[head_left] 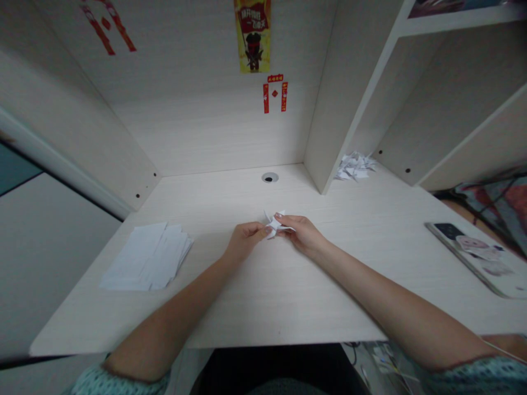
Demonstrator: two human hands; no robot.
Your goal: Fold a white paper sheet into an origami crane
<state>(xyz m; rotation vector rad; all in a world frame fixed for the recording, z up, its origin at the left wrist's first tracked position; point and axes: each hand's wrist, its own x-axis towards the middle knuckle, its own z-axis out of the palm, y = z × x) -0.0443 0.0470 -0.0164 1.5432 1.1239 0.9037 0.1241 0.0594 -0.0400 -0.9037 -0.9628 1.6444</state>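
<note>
A small folded white paper crane [273, 225], with pointed ends sticking out, is held just above the middle of the desk. My left hand [246, 237] pinches it from the left, thumb and fingers closed on one side. From the right, my right hand [303, 233] grips another part of it, with the thumb on top. The fingers cover some of the folds. To the left of my left forearm lies a fanned stack of white paper sheets [144, 258].
A pile of folded white papers [355, 166] lies beyond the vertical divider [346, 99]. A phone [480, 258] with a decorated case rests at the right. A round cable hole [270, 178] is set into the desk [288, 307] near the back panel, which bears red stickers [275, 94].
</note>
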